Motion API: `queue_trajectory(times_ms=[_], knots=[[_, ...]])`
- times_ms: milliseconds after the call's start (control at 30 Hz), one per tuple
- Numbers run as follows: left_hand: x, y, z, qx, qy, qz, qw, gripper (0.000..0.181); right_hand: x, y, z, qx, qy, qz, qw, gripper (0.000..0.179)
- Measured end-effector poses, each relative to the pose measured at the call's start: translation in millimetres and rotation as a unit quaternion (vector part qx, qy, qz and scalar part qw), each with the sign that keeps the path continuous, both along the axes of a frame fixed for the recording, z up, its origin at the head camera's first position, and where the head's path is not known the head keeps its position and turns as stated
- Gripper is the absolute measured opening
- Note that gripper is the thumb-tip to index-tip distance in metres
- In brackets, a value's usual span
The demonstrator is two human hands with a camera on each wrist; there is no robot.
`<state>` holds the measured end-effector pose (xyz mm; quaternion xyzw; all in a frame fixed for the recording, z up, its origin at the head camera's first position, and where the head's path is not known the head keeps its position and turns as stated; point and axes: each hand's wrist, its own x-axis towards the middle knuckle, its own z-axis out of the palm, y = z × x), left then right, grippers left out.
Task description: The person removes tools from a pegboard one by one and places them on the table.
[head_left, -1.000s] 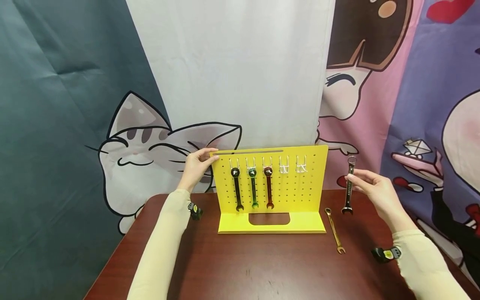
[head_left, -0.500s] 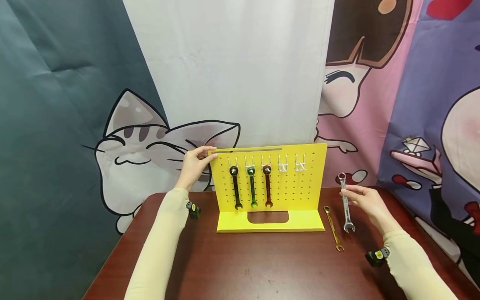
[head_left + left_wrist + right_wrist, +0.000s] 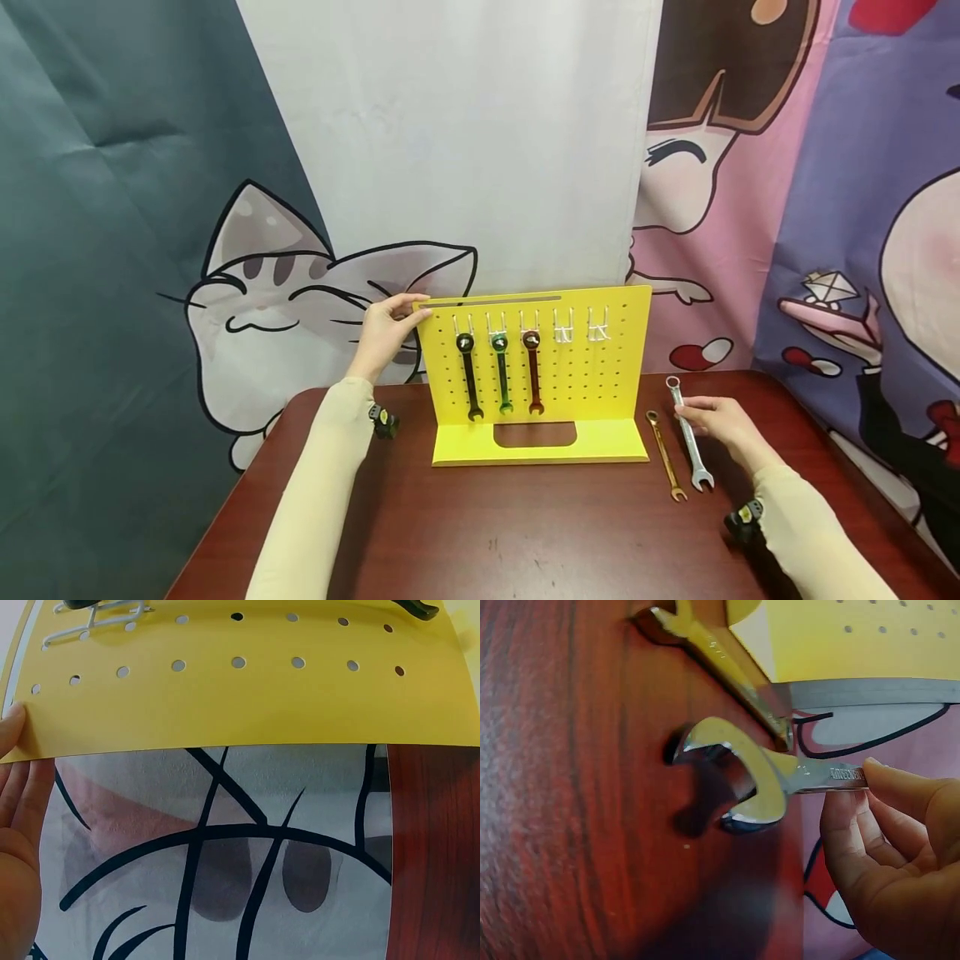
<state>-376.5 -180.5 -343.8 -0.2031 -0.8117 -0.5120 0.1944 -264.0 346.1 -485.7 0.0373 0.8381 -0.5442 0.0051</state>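
My left hand [image 3: 381, 337] pinches the upper left corner of a yellow pegboard stand [image 3: 592, 387], thumb on the front face and fingers behind it. In the left wrist view part of this hand [image 3: 19, 847] shows at the board's edge. My right hand [image 3: 723, 427] holds a silver combination wrench [image 3: 687, 440] by its shaft, between thumb and fingers. Its open end [image 3: 761, 776] points toward me, low by the table; whether it touches, I cannot tell. Beside it on the table lies a gold wrench [image 3: 664, 458].
From the board's hooks hang a black wrench [image 3: 470, 379], a green wrench [image 3: 502, 375] and a red wrench [image 3: 533, 375]. Two more white hooks [image 3: 562, 333] to their right carry nothing. The stand is on a dark red wooden table [image 3: 480, 533], with a printed cloth [image 3: 480, 150] behind.
My right hand has lowered the silver wrench toward the table and moved it left, closer to the gold wrench; the wrench has tilted from near upright. My left hand keeps its hold on the board.
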Motion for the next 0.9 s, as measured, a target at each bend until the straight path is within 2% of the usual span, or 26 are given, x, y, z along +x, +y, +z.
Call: queue_trajectory(times_ms=[167,600,767,900], knots=[[1.2,0.5,-0.7,-0.002,0.001,0.003,1.0,0.03,-1.3,0.3,-4.7,0.005,-0.011,0.004,0.9999,0.044],[2.1,-0.6,-1.7,-0.004,0.003,0.008,1.0,0.029,-4.7,-0.2,-9.9,0.066,-0.027,0.03,0.997,0.034],[2.3,-0.3,-1.0,-0.009,0.004,0.011,0.9999,0.029,-5.5,0.5,-12.0,0.067,-0.037,0.035,0.9965,0.031],[1.7,1.0,-0.7,-0.01,0.005,0.007,0.9999,0.028,-0.6,1.8,-9.8,0.063,-0.044,0.045,0.996,0.029]])
